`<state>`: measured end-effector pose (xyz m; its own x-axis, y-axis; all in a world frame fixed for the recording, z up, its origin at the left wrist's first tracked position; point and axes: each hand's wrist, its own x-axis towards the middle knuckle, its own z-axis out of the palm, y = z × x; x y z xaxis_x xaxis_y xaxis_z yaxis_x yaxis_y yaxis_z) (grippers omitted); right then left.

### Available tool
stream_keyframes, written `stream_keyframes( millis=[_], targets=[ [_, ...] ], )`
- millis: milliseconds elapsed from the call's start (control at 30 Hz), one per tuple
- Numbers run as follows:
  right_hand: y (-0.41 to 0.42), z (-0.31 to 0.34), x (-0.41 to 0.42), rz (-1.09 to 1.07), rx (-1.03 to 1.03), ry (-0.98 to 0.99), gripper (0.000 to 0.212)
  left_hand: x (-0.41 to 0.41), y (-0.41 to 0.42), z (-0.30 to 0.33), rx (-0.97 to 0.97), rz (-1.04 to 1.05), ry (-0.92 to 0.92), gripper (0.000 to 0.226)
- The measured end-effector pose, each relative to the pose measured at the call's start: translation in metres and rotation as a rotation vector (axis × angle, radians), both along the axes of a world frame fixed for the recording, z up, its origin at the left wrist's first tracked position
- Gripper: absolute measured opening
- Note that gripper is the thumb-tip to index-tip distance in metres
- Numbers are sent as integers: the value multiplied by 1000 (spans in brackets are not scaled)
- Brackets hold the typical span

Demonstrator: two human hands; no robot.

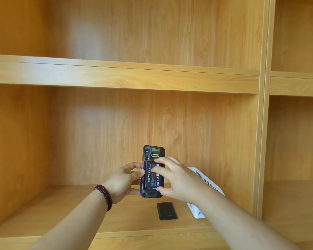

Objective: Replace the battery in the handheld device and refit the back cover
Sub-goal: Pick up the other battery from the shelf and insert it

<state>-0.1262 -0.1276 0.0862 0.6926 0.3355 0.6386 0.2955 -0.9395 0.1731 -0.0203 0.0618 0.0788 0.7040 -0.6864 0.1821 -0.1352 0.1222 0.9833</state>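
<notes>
The black handheld device (153,152) is held upright above the shelf, its open back facing me. A battery (153,177) with a printed label sits in its bay. My left hand (124,181) grips the device's left edge, thumb on the battery's rim. My right hand (177,179) rests on the device from the right, fingertips pressing on the battery and thumb at the lower edge. A flat black back cover (166,211) lies on the shelf board below the device, touched by neither hand.
A white slotted plastic basket (206,179) stands on the shelf behind my right forearm. The wooden shelf (61,210) has a back panel close behind, a board above, and an upright divider (260,141) on the right.
</notes>
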Motion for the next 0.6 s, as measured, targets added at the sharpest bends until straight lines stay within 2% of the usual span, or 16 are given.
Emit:
stream_keyframes(
  millis=[167,600],
  targets=[
    [-1,-4,1,-39,-52,-44,56,0,-5,-5,2,-12,24,23],
    [-4,-9,-1,44,158,-41,56,3,-10,3,-55,-21,54,23]
  ],
)
